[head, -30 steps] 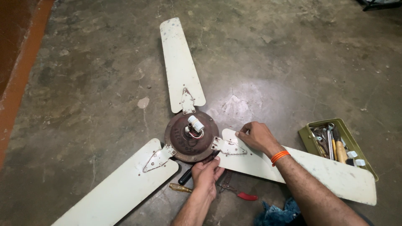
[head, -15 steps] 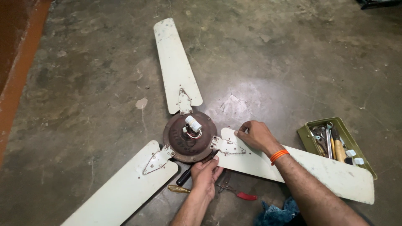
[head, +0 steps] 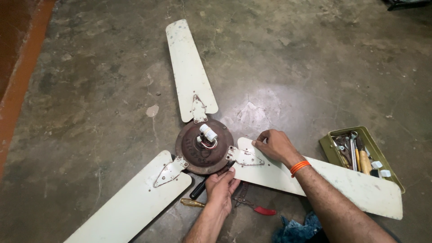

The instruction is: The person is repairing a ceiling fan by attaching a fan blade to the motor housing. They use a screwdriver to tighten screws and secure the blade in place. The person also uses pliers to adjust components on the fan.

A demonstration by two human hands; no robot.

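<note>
The fan (head: 204, 146) lies flat on the floor (head: 90, 90). Right hand (head: 275, 145) presses the blade (head: 315, 180) flat, holding nothing. Left hand (head: 221, 186) apparently grips a black-handled tool (head: 198, 190) at the hub rim. Keep the blade pinned; turn steadily.

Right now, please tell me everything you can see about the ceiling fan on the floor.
The ceiling fan lies flat on the concrete floor, motor side up. Its round hub looks rusty brown, with a small white cylinder and wires on top. Three cream blades, spotted and worn, join the hub by pale metal brackets. The right hand rests on the right blade near its bracket; the left hand touches the hub's near edge, at a dark-handled tool there.
</note>
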